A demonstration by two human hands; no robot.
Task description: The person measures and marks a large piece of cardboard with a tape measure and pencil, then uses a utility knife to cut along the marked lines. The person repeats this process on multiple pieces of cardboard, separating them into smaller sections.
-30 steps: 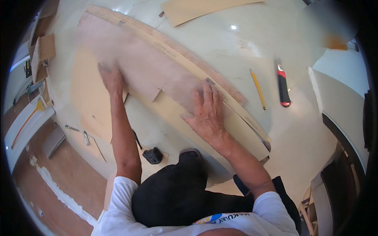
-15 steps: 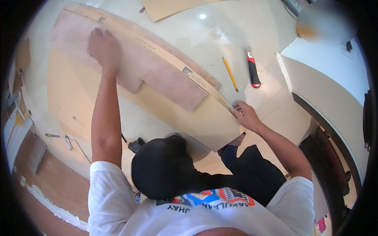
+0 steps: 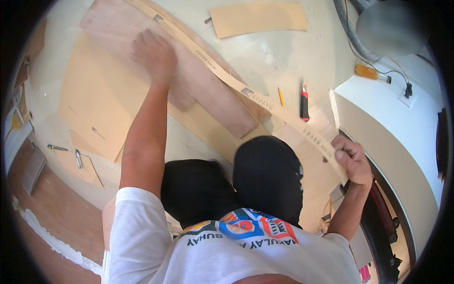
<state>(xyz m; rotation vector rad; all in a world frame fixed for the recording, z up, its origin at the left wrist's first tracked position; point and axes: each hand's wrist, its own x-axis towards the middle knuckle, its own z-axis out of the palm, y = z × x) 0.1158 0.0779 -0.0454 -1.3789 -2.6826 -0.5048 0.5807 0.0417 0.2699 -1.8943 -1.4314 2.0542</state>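
Note:
My left hand [image 3: 153, 54] rests on a long pinkish wooden board [image 3: 203, 94], fingers stretched over its face and slightly blurred. Along the board's far edge runs a thin tan strip [image 3: 283, 113] with dark print. My right hand [image 3: 352, 158] pinches the strip's near right end between thumb and fingers. That end is lifted and bends away from the board, while the far end lies against it. Beneath the board are a browner wooden edge [image 3: 262, 110] and a large tan sheet [image 3: 99, 90].
Right of the board lie a yellow pencil [image 3: 281, 97] and a red-and-black utility knife [image 3: 304, 106]. A smaller tan sheet [image 3: 257, 20] lies farther off. At right stands a white curved-edge surface [image 3: 392, 94] with an orange container [image 3: 371, 73] and wires. Small hand tools [image 3: 78, 160] lie at left.
My right hand has drawn the strip's end up and to the right, off the board. My left hand has slid a little to the right along the board. My knees have shifted.

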